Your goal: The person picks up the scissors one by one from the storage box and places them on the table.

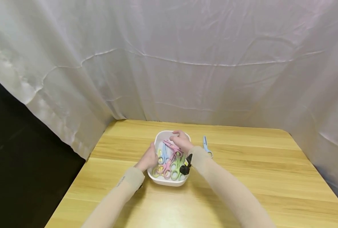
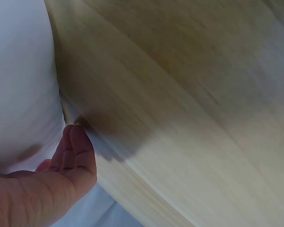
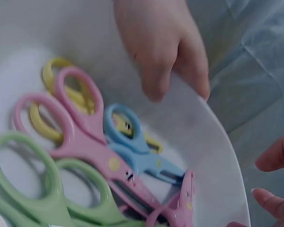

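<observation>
A white bin (image 1: pixel 165 183) holds several scissors with pink (image 3: pixel 92 142), green (image 3: pixel 45 203), blue (image 3: pixel 137 156) and yellow (image 3: pixel 51 75) handles. My left hand (image 1: pixel 149 157) grips the bin's left rim, the thumb inside the wall; in the left wrist view its fingers (image 2: pixel 75 156) lie along the outer wall. Above the far right part of the bin is my right hand (image 1: pixel 182 141), its fingers apart with nothing seen between them. Fingertips (image 3: pixel 274 156) of that hand show at the right edge of the right wrist view, beside the bin's rim.
A light blue pair of scissors (image 1: pixel 205 145) lies on the wooden table (image 1: pixel 257 164) to the right of the bin. A pale curtain (image 1: pixel 186 85) hangs behind the table, and a black surface (image 1: pixel 23 164) is at the left.
</observation>
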{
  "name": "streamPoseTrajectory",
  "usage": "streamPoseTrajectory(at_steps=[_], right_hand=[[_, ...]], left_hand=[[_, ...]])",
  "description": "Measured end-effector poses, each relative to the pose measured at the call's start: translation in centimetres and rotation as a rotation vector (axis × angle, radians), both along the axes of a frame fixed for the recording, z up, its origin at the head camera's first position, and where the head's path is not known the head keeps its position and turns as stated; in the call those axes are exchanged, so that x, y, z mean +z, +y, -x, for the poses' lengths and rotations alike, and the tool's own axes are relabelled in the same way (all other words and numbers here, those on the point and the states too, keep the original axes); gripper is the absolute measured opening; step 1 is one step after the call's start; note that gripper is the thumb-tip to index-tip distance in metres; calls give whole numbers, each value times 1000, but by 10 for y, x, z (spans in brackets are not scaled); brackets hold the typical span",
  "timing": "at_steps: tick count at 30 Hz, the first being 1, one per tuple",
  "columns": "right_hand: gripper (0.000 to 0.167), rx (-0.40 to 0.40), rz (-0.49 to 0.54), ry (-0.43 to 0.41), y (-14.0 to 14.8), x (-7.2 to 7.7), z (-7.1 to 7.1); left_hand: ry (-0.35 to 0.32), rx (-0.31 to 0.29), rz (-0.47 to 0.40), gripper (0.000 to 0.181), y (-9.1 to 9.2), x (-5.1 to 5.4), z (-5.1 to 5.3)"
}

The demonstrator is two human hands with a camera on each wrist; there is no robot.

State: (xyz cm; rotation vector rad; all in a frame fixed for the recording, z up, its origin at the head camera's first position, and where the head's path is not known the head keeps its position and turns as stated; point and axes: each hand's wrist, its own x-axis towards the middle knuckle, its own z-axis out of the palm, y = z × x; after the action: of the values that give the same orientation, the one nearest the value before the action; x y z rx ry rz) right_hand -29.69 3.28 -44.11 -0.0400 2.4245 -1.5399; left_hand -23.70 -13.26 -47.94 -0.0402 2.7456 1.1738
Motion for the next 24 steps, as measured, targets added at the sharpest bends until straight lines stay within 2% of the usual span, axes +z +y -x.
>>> streamPoseTrajectory(at_steps=[6, 10, 13, 16, 19, 24], right_hand=[[53, 31, -149, 19, -1, 0, 4], [55, 60, -286, 96, -4, -1, 4], [58, 106, -421, 153, -7, -2, 3], [59, 165, -511, 168, -9, -2, -1], [57, 212, -569, 157, -10, -5, -4], [44, 263, -651, 167, -10, -4, -7]], left_hand=[[8, 5, 11, 58, -1, 0, 3], [8, -1, 30, 57, -3, 0, 4], [20, -6, 41, 55, -3, 0, 4], [18, -3, 32, 56, -1, 0, 3], [6, 3, 18, 59, 0, 0, 2], [0, 10, 17, 60, 2, 0, 1]])
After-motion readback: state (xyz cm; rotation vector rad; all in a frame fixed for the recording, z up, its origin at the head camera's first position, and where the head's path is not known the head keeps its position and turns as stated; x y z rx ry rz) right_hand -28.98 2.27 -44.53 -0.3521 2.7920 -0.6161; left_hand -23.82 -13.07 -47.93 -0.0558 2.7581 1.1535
